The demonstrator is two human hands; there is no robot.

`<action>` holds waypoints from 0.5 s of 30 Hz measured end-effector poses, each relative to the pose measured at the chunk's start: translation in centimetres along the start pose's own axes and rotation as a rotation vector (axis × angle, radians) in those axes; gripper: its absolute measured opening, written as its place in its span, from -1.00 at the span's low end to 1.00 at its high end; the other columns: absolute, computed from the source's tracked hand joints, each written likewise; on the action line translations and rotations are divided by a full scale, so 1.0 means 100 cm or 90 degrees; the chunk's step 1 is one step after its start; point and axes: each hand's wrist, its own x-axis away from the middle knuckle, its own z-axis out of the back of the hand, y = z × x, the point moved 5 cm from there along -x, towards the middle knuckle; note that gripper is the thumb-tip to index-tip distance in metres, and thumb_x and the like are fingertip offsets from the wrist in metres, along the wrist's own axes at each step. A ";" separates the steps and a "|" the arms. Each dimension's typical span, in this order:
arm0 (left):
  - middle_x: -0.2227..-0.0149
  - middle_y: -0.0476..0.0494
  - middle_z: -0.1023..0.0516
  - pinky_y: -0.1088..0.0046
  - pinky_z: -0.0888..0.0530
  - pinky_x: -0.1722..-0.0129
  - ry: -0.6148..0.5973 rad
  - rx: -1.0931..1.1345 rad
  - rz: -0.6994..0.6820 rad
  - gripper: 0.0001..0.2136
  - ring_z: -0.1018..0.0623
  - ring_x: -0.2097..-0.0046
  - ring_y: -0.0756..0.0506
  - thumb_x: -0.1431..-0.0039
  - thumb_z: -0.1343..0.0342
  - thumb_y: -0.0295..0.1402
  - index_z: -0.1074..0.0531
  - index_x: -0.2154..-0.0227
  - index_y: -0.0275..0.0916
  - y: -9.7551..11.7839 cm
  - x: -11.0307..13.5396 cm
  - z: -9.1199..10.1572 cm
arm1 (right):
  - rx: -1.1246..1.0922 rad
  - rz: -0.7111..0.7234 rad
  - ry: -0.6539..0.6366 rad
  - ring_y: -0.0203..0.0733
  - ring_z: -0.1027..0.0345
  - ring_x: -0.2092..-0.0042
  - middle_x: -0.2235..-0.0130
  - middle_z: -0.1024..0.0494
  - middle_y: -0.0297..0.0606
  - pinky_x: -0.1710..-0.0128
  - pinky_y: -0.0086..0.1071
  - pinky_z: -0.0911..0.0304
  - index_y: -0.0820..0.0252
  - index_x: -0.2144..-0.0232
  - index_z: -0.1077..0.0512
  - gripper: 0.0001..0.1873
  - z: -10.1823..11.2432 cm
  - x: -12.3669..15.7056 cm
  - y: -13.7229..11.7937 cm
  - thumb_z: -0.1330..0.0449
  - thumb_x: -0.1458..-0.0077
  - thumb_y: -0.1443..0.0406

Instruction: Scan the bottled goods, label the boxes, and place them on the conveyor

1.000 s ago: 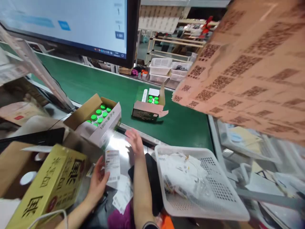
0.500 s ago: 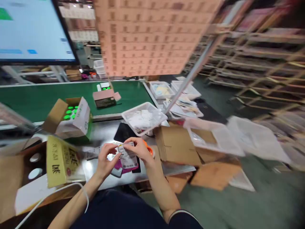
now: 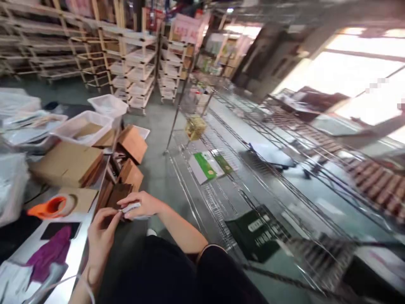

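Observation:
Both my hands meet in front of my lap, at the corner of a steel worktable (image 3: 68, 264). My left hand (image 3: 101, 238) and my right hand (image 3: 141, 204) pinch a small white printed label (image 3: 130, 207) between their fingertips. The label is edge-on and blurred, so its print cannot be read. An orange tape dispenser (image 3: 52, 205) lies on the table just left of my hands, and a purple cloth (image 3: 50, 251) lies nearer to me.
Flat brown cartons (image 3: 68, 162) and white plastic baskets (image 3: 84, 124) sit on and past the table's end. A wire shelf rack (image 3: 228, 185) on the right holds a green-and-white box (image 3: 202, 166) and a dark green box (image 3: 256, 232). Wooden racks stand behind.
My head has swung far to the right: the monitor, green conveyor and bottle boxes have left the view. My hands stay together on the label, which the left hand alone held a second ago.

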 end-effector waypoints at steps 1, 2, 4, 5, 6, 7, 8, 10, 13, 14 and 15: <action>0.27 -0.03 -0.59 0.42 -0.52 0.16 -0.061 0.024 -0.010 -0.85 -0.58 0.21 -0.08 -0.15 -0.33 -0.20 -0.57 0.33 -0.15 0.004 -0.004 -0.026 | -0.005 0.003 0.016 -0.18 -0.50 0.04 0.07 -0.64 -0.23 -0.05 -0.34 -0.34 0.14 0.00 -0.62 -0.30 0.021 0.019 -0.001 -0.54 0.20 0.01; 0.27 -0.03 -0.60 0.43 -0.52 0.15 -0.122 0.042 -0.014 -0.85 -0.58 0.20 -0.08 -0.14 -0.34 -0.20 -0.58 0.34 -0.15 0.006 -0.008 -0.053 | -0.025 -0.004 0.032 -0.15 -0.50 -0.01 0.02 -0.64 -0.20 -0.09 -0.32 -0.34 0.14 0.00 -0.62 -0.32 0.041 0.038 -0.001 -0.54 0.19 0.02; 0.32 -0.04 -0.61 0.44 -0.52 0.20 -0.212 0.047 -0.006 -0.83 -0.58 0.25 -0.09 -0.13 -0.34 -0.17 -0.58 0.38 -0.15 0.008 -0.017 -0.105 | -0.082 -0.033 0.074 -0.12 -0.53 -0.01 0.00 -0.65 -0.18 -0.09 -0.28 -0.36 0.14 -0.03 -0.61 -0.32 0.079 0.073 0.005 -0.52 0.15 0.03; 0.35 -0.04 -0.61 0.44 -0.51 0.24 -0.251 0.044 0.004 -0.81 -0.57 0.29 -0.08 -0.12 -0.34 -0.16 -0.59 0.39 -0.16 0.006 -0.022 -0.132 | -0.097 -0.044 0.111 -0.12 -0.55 0.02 0.04 -0.67 -0.18 -0.06 -0.27 -0.38 0.15 -0.03 -0.61 -0.34 0.098 0.088 0.010 -0.51 0.13 0.04; 0.39 -0.04 -0.61 0.45 -0.50 0.29 -0.286 0.043 0.015 -0.79 -0.56 0.33 -0.08 -0.11 -0.34 -0.14 -0.59 0.39 -0.16 0.003 -0.025 -0.160 | -0.091 -0.049 0.161 -0.12 -0.57 0.06 0.08 -0.69 -0.18 -0.03 -0.25 -0.40 0.16 0.00 -0.62 -0.37 0.119 0.103 0.017 -0.49 0.12 0.04; 0.41 -0.04 -0.61 0.45 -0.49 0.32 -0.322 0.045 0.025 -0.78 -0.56 0.37 -0.08 -0.10 -0.34 -0.12 -0.59 0.39 -0.17 0.000 -0.029 -0.189 | -0.066 -0.049 0.225 -0.12 -0.57 0.10 0.13 -0.70 -0.19 0.00 -0.25 -0.41 0.17 0.04 -0.63 -0.43 0.140 0.118 0.024 -0.48 0.11 0.06; 0.42 -0.04 -0.61 0.45 -0.49 0.34 -0.357 0.049 0.033 -0.77 -0.56 0.38 -0.08 -0.09 -0.33 -0.11 -0.59 0.38 -0.17 -0.003 -0.031 -0.220 | -0.029 -0.046 0.295 -0.13 -0.58 0.13 0.17 -0.71 -0.20 0.01 -0.24 -0.41 0.17 0.08 -0.65 -0.49 0.162 0.133 0.031 -0.46 0.09 0.08; 0.42 -0.04 -0.61 0.44 -0.49 0.34 -0.426 0.052 0.036 -0.76 -0.56 0.38 -0.08 -0.11 -0.30 -0.10 -0.60 0.35 -0.17 -0.010 -0.033 -0.283 | 0.039 -0.050 0.428 -0.14 -0.57 0.17 0.22 -0.72 -0.22 0.05 -0.25 -0.41 0.17 0.16 -0.67 -0.62 0.205 0.163 0.046 -0.41 0.05 0.15; 0.40 -0.04 -0.61 0.43 -0.50 0.29 -0.524 0.040 0.024 -0.75 -0.56 0.35 -0.08 -0.16 -0.25 -0.09 -0.59 0.32 -0.18 -0.015 -0.030 -0.374 | 0.065 -0.096 0.571 -0.19 -0.55 0.25 0.30 -0.71 -0.27 0.14 -0.32 -0.40 0.17 0.28 -0.68 -0.75 0.260 0.212 0.070 -0.36 0.05 0.24; 0.40 -0.03 -0.60 0.43 -0.50 0.29 -0.559 0.035 0.020 -0.75 -0.56 0.35 -0.08 -0.18 -0.24 -0.09 -0.58 0.30 -0.18 -0.015 -0.027 -0.401 | 0.052 -0.123 0.614 -0.21 -0.53 0.28 0.34 -0.69 -0.29 0.18 -0.35 -0.39 0.18 0.32 -0.68 -0.78 0.274 0.229 0.079 -0.37 0.07 0.24; 0.41 -0.02 -0.59 0.44 -0.49 0.29 -0.600 0.031 0.017 -0.75 -0.56 0.36 -0.07 -0.19 -0.22 -0.10 -0.58 0.30 -0.19 -0.015 -0.022 -0.427 | 0.035 -0.150 0.658 -0.22 -0.51 0.31 0.37 -0.68 -0.31 0.22 -0.38 -0.37 0.19 0.35 -0.68 -0.80 0.287 0.247 0.088 -0.39 0.08 0.24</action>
